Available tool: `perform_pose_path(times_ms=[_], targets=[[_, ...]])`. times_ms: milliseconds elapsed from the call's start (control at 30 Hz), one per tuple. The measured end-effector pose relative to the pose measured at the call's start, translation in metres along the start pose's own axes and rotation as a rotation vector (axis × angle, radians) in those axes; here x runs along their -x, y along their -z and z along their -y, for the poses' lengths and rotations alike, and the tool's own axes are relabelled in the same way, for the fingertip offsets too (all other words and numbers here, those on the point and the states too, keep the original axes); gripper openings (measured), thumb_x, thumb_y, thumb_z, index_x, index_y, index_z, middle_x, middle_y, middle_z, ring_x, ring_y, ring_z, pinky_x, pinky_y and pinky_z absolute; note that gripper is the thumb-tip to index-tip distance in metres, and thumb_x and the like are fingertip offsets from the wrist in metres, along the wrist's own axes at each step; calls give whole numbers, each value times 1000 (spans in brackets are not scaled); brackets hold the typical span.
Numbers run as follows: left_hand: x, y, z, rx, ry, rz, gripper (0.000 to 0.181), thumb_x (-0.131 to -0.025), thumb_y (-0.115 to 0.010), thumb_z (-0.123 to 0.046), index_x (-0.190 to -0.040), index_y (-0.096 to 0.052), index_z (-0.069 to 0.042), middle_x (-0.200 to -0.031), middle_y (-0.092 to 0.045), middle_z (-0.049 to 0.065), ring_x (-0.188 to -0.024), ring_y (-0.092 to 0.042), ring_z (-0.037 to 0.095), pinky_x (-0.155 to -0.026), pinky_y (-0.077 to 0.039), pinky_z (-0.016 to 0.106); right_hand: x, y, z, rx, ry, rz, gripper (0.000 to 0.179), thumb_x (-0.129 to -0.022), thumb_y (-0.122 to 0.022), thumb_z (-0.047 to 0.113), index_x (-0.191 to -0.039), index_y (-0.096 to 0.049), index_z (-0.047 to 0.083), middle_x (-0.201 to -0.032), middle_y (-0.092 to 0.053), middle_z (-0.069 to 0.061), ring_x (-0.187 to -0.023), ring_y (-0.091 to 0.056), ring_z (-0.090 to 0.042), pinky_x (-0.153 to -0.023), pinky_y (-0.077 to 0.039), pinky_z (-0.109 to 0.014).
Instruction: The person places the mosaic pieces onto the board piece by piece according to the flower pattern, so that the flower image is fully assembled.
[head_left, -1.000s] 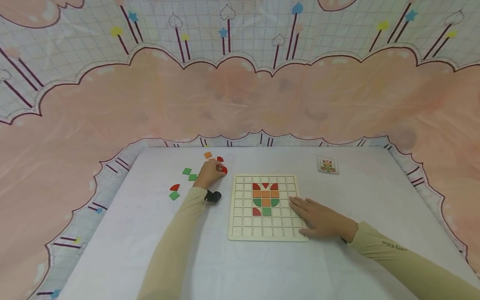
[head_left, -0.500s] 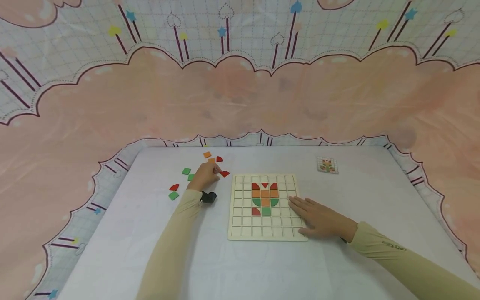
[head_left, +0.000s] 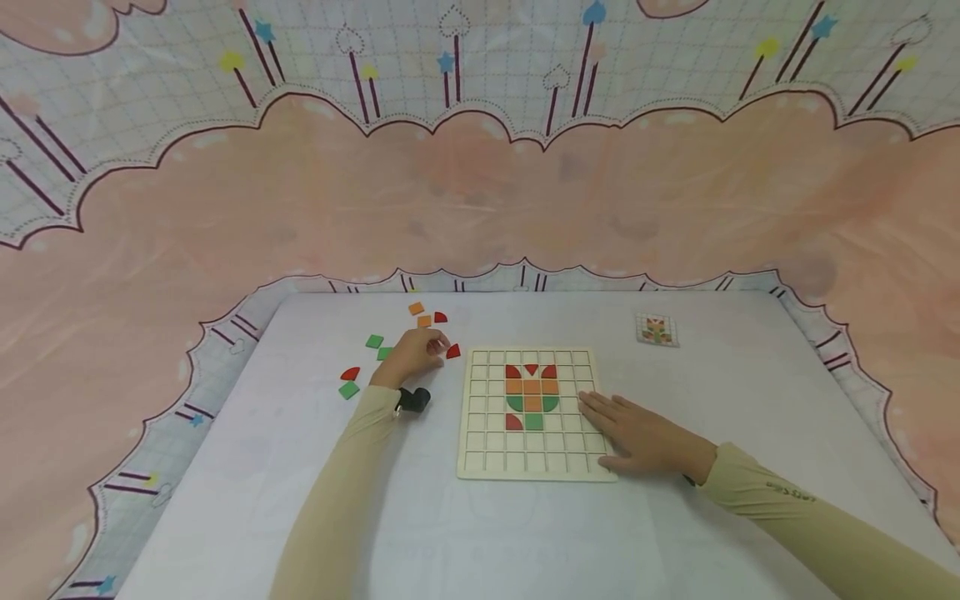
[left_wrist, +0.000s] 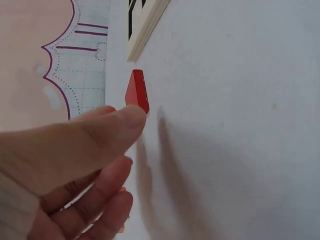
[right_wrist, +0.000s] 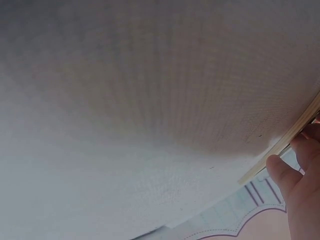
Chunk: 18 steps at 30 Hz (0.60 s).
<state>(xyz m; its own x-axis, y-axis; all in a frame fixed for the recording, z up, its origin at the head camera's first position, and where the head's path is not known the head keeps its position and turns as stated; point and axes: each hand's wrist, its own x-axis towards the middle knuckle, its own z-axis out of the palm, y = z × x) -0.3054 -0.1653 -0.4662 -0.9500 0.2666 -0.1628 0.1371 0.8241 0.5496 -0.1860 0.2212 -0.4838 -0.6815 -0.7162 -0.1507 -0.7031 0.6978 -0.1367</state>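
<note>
The right hand [head_left: 648, 437] rests straight-fingered on the grid board [head_left: 480, 462]; its tile flower [head_left: 532, 388] looks built on top. Farther off, the left hand [head_left: 408, 354] seems to pinch a red quarter-piece [head_left: 453, 352] between board and loose tiles [head_left: 349, 390]. The far-right card [head_left: 657, 331] suggests lower parts remain.

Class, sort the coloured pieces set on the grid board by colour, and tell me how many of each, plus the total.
Red pieces: 4
Orange pieces: 4
Green pieces: 3
Total on the grid board: 11
</note>
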Motion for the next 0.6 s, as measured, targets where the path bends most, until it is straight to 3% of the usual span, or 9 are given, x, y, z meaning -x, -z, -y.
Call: perform_pose_path(times_ms=[133, 400, 600], targets=[[-10, 1, 3, -5, -35, 37, 37, -83, -66, 0, -118, -65, -13, -101, -63, 8, -93, -54, 22, -87, -48, 33, 0, -1, 0, 4, -6, 4, 80, -89, -52, 51, -149, -22, 8, -158, -19, -7, -144, -22, -25, -115, -25, -45], [-22, 4, 3, 21, -90, 91, 33, -81, -68, 2, -113, -68, -6, -99, -65, 8, -88, -55, 19, -82, -48, 29, 0, 1, 2, -4, -11, -3, 79, -89, -54, 49, -149, -25, 7, -157, -21, -9, -144, -23, -27, -114, -27, -47], [-20, 2, 2, 54, -58, 72, 31, -81, -70, -1, -111, -68, -5, -104, -66, 9, -94, -56, 21, -88, -49, 33, -1, 2, 2, 3, -13, 10, 79, -89, -53, 49, -149, -23, 7, -157, -19, -9, -144, -22, -27, -114, -25, -47]])
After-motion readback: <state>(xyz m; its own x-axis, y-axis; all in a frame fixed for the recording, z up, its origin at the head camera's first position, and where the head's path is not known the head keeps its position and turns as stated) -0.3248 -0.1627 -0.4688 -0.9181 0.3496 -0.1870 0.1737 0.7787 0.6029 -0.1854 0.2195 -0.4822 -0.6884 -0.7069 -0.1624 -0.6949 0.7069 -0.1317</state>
